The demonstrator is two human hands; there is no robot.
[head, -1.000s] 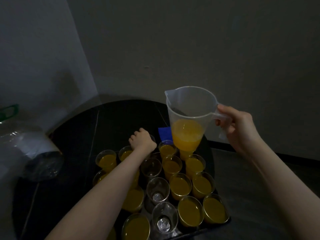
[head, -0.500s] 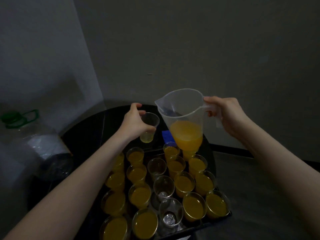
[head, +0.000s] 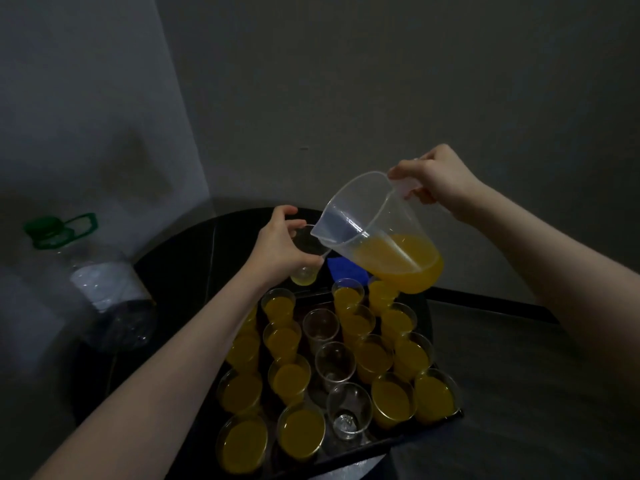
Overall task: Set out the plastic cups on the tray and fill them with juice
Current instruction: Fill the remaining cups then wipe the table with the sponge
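Overhead, tilted jug (head: 381, 237) above held cup (head: 306, 249).

One jug (head: 377, 233), sixteen-odd filled cups (head: 300, 434) (three empty cups (head: 335, 362)).

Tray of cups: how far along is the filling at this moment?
Most cups on the tray already hold juice. In hand: the left hand holds a nearly empty cup above the table, and the right hand tilts the jug, spout at its rim. Left: three empty cups in the middle column.
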